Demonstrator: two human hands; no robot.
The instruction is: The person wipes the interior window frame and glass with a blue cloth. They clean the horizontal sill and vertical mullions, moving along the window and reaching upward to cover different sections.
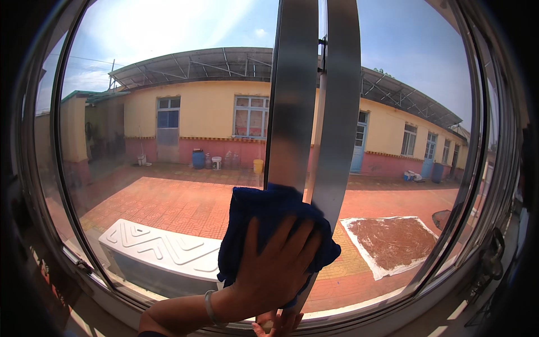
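My left hand (273, 267), with a pale bangle (209, 306) at the wrist, lies spread over a dark blue cloth (271, 206). The cloth is bunched under the palm and pressed against a grey metal window stile (297, 54), overlapping the glass to its left. It also partly covers the second stile (340, 126) to the right. Below the cloth, at the picture's bottom edge, the fingers of my right hand (278, 326) show by the foot of the stiles. The rest of that hand is cut off, and its grip is unclear.
Dark window frames (67, 202) curve around both sides. Beyond the glass are a white-topped chest (168, 248), a paved courtyard (181, 198), a sheet spread with brown material (391, 242), a blue barrel (198, 160) and a yellow building (206, 109).
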